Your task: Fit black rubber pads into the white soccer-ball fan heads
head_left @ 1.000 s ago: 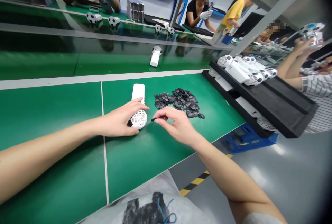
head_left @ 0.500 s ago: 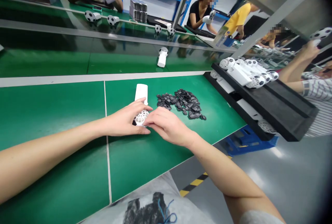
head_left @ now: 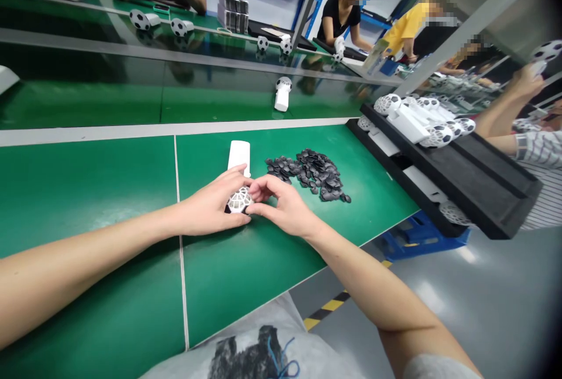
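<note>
A white lattice ball (head_left: 239, 199) with a few black patches lies on the green table, joined to or just below a white handle-like body (head_left: 239, 155). My left hand (head_left: 215, 203) wraps round the ball from the left, thumb below and fingers above. At the ball's right side is my right hand (head_left: 281, 203), its thumb and fingertips curled against the lattice; whether a small piece sits between them is hidden. Right of the white body lies a pile of small black pieces (head_left: 318, 171).
Black trays (head_left: 492, 183) with white ball-ended devices stand at the right edge. Behind the white rail (head_left: 88, 134), a green conveyor (head_left: 211, 101) carries a ball-ended device (head_left: 283, 95). Several people sit beyond it. A blue crate (head_left: 421, 238) is below the trays.
The fingers of my right hand have shifted up and spread from the thumb along the ball's right side. The conveyor device moved slightly right; a white object entered at far left.
</note>
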Action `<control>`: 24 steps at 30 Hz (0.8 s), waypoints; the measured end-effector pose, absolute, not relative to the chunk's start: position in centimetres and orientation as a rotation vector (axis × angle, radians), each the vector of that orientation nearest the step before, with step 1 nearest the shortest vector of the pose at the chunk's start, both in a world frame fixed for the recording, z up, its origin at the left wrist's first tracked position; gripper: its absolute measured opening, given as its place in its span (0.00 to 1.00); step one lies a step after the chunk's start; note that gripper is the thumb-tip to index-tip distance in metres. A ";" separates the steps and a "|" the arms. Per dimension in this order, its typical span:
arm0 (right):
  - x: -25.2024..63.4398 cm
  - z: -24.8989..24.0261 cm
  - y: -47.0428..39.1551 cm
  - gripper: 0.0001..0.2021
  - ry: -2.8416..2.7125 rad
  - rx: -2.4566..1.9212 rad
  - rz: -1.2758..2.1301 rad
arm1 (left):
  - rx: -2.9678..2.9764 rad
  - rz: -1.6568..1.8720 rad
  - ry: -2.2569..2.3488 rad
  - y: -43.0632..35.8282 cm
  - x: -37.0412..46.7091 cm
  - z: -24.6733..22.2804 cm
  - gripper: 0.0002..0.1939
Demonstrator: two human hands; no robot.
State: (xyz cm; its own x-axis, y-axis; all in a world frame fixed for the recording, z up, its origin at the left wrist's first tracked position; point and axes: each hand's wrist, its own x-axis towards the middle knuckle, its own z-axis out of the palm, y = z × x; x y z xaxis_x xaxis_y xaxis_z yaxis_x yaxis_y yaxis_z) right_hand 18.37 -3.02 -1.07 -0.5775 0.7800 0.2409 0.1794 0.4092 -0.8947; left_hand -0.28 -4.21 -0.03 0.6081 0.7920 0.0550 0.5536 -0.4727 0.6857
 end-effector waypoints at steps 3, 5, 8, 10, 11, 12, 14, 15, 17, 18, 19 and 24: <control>18.2 -1.4 -2.7 0.11 -1.984 -0.864 1.196 | 2.176 0.517 1.108 -4.2 0.1 -0.1 0.21; 18.3 -1.6 -2.7 0.11 -1.996 -0.905 1.185 | 2.177 0.514 1.122 -4.2 0.3 0.0 0.20; 19.0 -1.8 -2.3 0.11 -2.003 -0.989 1.200 | 2.197 0.457 1.115 -4.1 0.0 0.4 0.22; 20.4 -1.8 -1.7 0.09 -1.970 -1.084 1.113 | 2.199 0.400 1.117 -4.1 -0.5 0.6 0.25; 21.2 -1.9 -1.3 0.07 -1.951 -1.141 1.017 | 2.197 0.374 1.115 -4.2 -0.8 0.7 0.26; 22.1 -1.9 -0.9 0.06 -1.938 -1.201 0.896 | 2.196 0.359 1.106 -4.4 -1.1 0.7 0.26; 23.9 -2.0 -0.4 0.03 -1.950 -1.302 0.666 | 2.198 0.391 1.110 -4.7 -1.6 0.6 0.25; 24.6 -2.1 -0.2 0.02 -1.981 -1.334 0.591 | 2.198 0.427 1.141 -4.9 -1.7 0.5 0.24; 25.5 -2.3 -0.1 0.02 -2.074 -1.352 0.508 | 2.200 0.486 1.230 -5.1 -1.8 0.3 0.24; 25.7 -2.3 -0.2 0.02 -2.132 -1.338 0.480 | 2.205 0.494 1.262 -5.1 -1.8 0.3 0.24; 25.8 -2.4 -0.3 0.03 -2.193 -1.317 0.449 | 2.214 0.487 1.272 -5.2 -1.8 0.3 0.23; 25.1 -2.5 -1.2 0.07 -2.497 -1.280 0.119 | 2.199 0.396 1.174 -5.3 -2.8 1.1 0.24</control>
